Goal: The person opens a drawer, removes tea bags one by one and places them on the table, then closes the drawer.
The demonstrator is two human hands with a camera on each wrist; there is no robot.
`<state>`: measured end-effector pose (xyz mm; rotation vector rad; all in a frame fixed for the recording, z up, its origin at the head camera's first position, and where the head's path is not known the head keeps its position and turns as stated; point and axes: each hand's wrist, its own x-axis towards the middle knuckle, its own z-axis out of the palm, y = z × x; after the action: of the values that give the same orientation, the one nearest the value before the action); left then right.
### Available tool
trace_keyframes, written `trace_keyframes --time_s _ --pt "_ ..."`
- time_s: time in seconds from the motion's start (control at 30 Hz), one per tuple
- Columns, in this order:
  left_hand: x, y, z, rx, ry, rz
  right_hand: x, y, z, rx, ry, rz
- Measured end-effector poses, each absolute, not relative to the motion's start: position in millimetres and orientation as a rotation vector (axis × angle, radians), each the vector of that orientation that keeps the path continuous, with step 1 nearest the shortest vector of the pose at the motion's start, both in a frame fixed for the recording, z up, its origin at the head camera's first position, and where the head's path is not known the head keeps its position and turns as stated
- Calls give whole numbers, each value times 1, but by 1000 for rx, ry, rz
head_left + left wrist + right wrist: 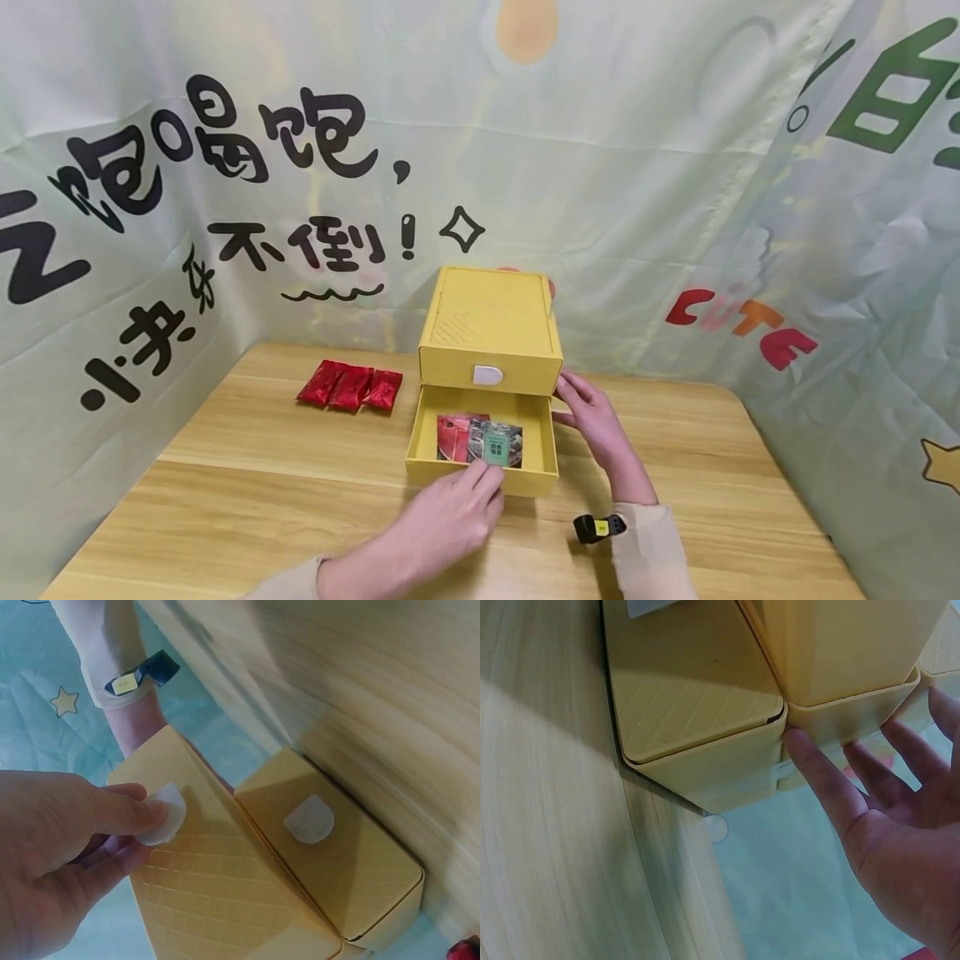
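A yellow drawer box [491, 312] stands on the table, one drawer [540, 482] pulled out toward me. Inside that drawer lie a red packet [452, 437] and a dark packet with a green label [498, 447]. My left hand [453, 510] is at the drawer's front; in the left wrist view its thumb and finger pinch the white pull tab [174, 813]. Below it, a closed drawer [352, 847] shows its own white tab [309, 819]. With fingers spread, my right hand [900, 840] rests fingertips against the box's side, its palm held off it.
Several red packets [351, 386] lie on the wooden table [247, 492] left of the box. A printed cloth [615, 167] hangs behind and at both sides. A black band with a yellow patch [600, 527] is at the right wrist.
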<state>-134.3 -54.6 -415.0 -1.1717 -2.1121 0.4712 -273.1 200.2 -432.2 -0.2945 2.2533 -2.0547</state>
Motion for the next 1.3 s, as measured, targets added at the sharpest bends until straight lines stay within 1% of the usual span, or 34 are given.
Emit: trace_keyframes --time_s 0.57,0.77,0.93,1.1,1.3 --pt "-136 -55 -416 -1158 -2069 396 -274 200 -434 -305 2257 -2059" --pt "-141 -55 -406 -1062 -2079 67 -275 200 -435 -316 2256 -2062" --pt "-152 -60 -393 -936 -2163 -218 -275 200 -435 -312 2258 -2062" --pt "-165 -67 -383 -808 -2280 -375 -275 199 -435 -315 2257 -2057" --pt "-178 -71 -378 -760 -2487 -515 -275 201 -434 -307 2255 -2056"
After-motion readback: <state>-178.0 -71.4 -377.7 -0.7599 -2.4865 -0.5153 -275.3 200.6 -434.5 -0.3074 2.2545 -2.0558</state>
